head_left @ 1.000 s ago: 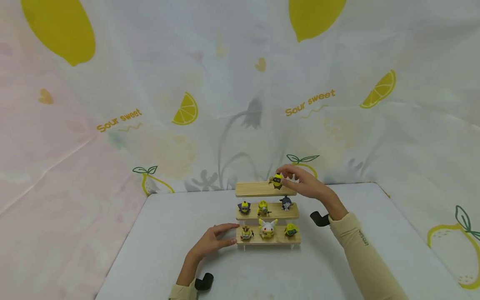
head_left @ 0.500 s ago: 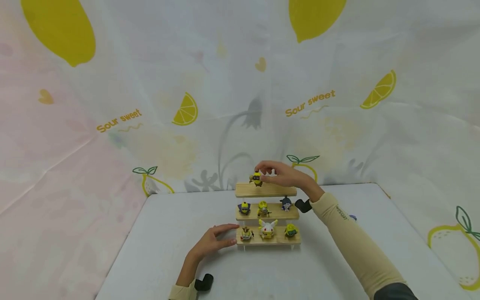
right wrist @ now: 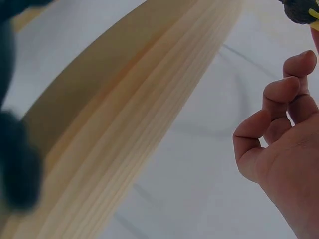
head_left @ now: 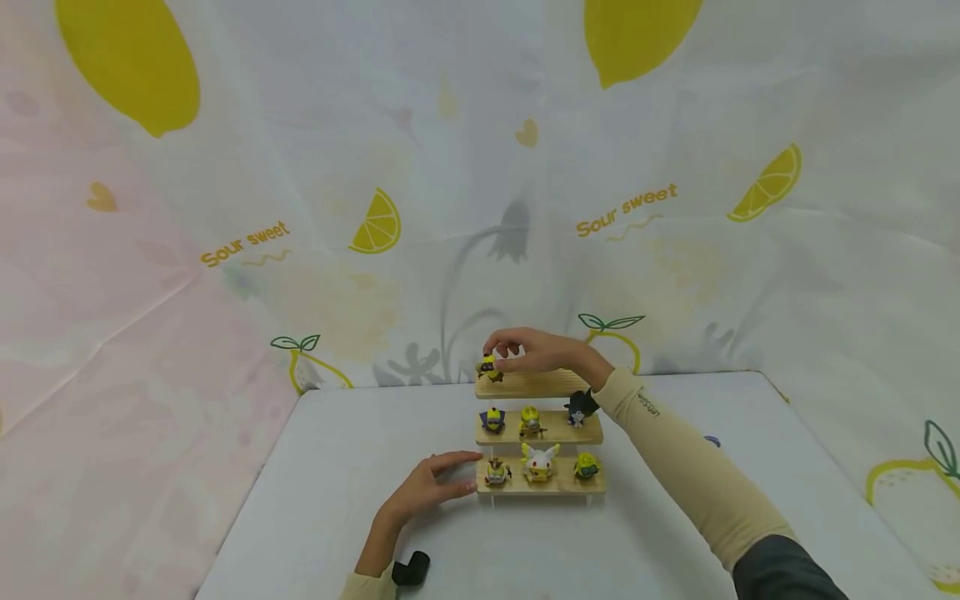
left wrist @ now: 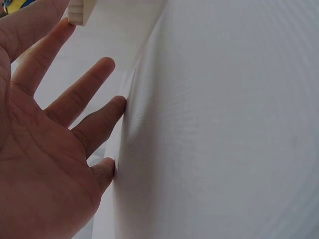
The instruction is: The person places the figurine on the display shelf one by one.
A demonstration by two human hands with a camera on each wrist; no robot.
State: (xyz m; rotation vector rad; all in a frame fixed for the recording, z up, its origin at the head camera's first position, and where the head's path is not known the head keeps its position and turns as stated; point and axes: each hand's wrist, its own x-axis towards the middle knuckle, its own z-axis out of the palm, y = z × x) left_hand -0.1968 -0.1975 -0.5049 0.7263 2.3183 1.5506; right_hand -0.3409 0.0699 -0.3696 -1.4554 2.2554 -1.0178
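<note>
A small yellow toy figurine [head_left: 490,369] with dark goggles is at the left end of the top tier of a three-tier wooden display stand [head_left: 540,387]. My right hand [head_left: 536,350] pinches it between thumb and fingers from the right, its feet close over the board. Only a dark, rounded part of the figurine shows at the top corner of the right wrist view. Beside the bottom tier, my left hand [head_left: 423,486] has its fingers spread, fingertips right at the board's left end. The left wrist view shows one fingertip under that wooden corner [left wrist: 79,14].
The middle tier bears a purple-winged yellow figurine [head_left: 492,420], a yellow one [head_left: 530,420] and a dark-haired one [head_left: 577,408] near my right wrist. Below stand a brown-hatted figurine [head_left: 497,472], a white long-eared one [head_left: 540,463] and a green-yellow one [head_left: 586,467]. Lemon-print cloth hangs behind the white table [head_left: 322,450].
My right hand has carried the yellow figurine leftward along the top tier, from its right part to its left end, and lower. My left hand has stayed at the stand's left side.
</note>
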